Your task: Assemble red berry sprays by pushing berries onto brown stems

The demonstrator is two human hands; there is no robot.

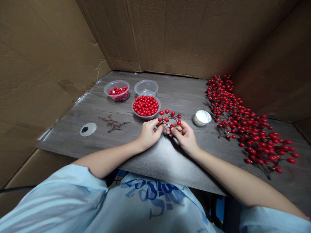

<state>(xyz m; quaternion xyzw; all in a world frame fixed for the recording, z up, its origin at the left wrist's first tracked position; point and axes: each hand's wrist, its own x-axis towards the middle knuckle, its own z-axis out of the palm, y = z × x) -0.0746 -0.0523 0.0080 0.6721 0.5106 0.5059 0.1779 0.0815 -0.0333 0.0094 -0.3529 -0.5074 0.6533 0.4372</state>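
My left hand pinches an artificial berry branch by its stem, with several red berries standing out on its thin brown twigs. My right hand is closed at the branch's right side, thumb and fingers around a red berry. Whether that berry is joined to a twig I cannot tell. Just beyond my left hand, a clear plastic bowl is heaped with loose red berries. To the right of my hands stands a small tub of white paste.
Berry-covered branches pile along the right side. Bare twigs and a pale disc with a dark spot lie left. Behind are a bowl partly filled with berries and another clear bowl. Cardboard walls enclose the grey table.
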